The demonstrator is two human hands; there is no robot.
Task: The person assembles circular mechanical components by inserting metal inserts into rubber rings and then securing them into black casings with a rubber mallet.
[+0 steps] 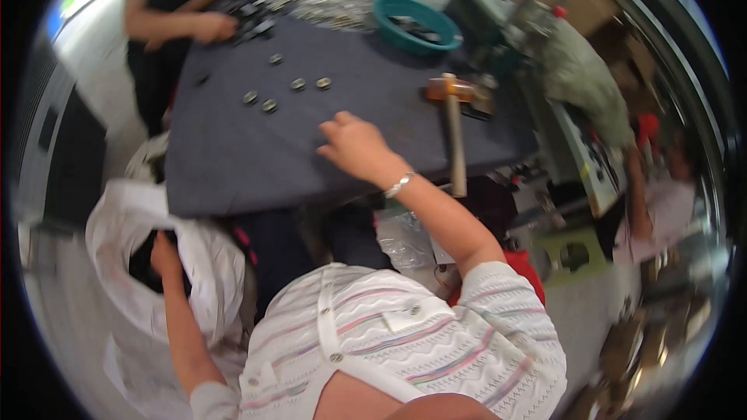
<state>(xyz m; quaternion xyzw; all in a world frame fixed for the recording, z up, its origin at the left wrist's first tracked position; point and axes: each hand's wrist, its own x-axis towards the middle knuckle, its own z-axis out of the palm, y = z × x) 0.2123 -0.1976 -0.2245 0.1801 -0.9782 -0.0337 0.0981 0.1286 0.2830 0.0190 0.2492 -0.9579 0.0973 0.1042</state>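
Note:
My right hand (356, 146) hovers over or rests on the dark grey cloth-covered table (226, 163); its fingers are slightly bent and apart, with nothing seen in them. Beyond its fingertips lie several small round metal parts (298, 85), ring-like with dark centres. At the left, below the table edge, my left hand (163, 255) reaches into the mouth of a white sack (210, 264) with dark contents. The fingers of that hand are hidden or blurred, so its hold does not show. A mallet (455, 132) with an orange head and pale handle lies to the right of my right hand.
A teal basin (420, 27) with dark pieces stands at the far right of the table, next to a clear plastic bag (334, 6) of small parts. Across the table, another person's hand (214, 27) is at a dark pile. A green machine (498, 19) borders the right side.

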